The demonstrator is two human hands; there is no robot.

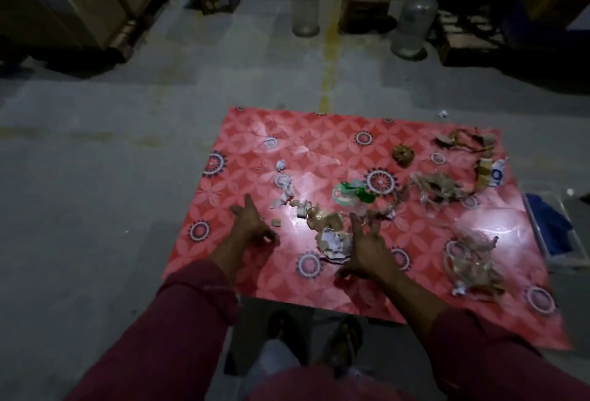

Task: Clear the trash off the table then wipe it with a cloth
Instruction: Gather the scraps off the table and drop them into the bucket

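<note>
A low table with a red patterned cover (pixel 242 276) is strewn with trash. Crumpled paper (pixel 333 244) lies between my hands. A green and white wrapper (pixel 351 194) sits behind it. Brown paper scraps (pixel 437 188) and a clear plastic bundle (pixel 475 260) lie to the right. A brown ball (pixel 403 154) sits farther back. My left hand (pixel 252 225) hovers over the cover's left part, fingers spread, holding nothing. My right hand (pixel 364 247) hovers just right of the crumpled paper, fingers apart and empty. A blue cloth (pixel 549 222) lies off the table's right edge.
Two big clear water jugs (pixel 305 6) (pixel 413 25) stand on the concrete floor beyond the table. Wooden furniture (pixel 73 1) stands at the back left, dark crates at the back right. My feet in sandals (pixel 343 340) are under the near edge.
</note>
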